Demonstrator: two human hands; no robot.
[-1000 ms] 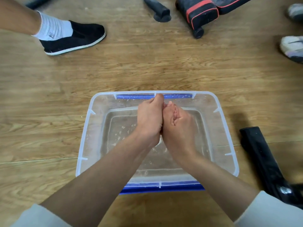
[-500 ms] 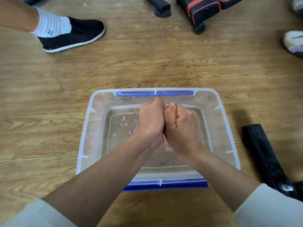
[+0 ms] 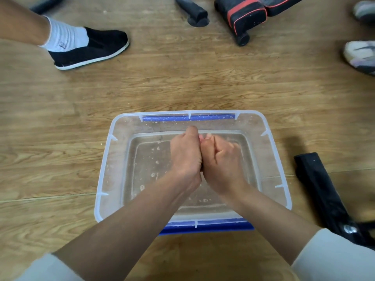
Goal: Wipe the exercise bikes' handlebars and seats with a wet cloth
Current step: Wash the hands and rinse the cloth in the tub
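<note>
Both my hands are clenched into fists and pressed side by side over a clear plastic tub (image 3: 105,159) with blue handles. The tub stands on the wooden floor and holds shallow water (image 3: 150,165) with small bubbles. My left hand (image 3: 185,155) sits thumb-up against my right hand (image 3: 222,161). Only a pale pinkish sliver of the cloth (image 3: 201,138) peeks out between the two fists; the rest is hidden inside them. No handlebars or seats are in view.
A black bike base bar (image 3: 320,189) lies right of the tub. At the top are a black bike foot (image 3: 192,12) and a black, red-trimmed part (image 3: 247,15). A person's black shoe (image 3: 89,49) stands upper left, pale sneakers (image 3: 361,55) at the right edge.
My fists have stayed pressed together over the tub while the right one has twisted a little against the left. The water surface has rippled.
</note>
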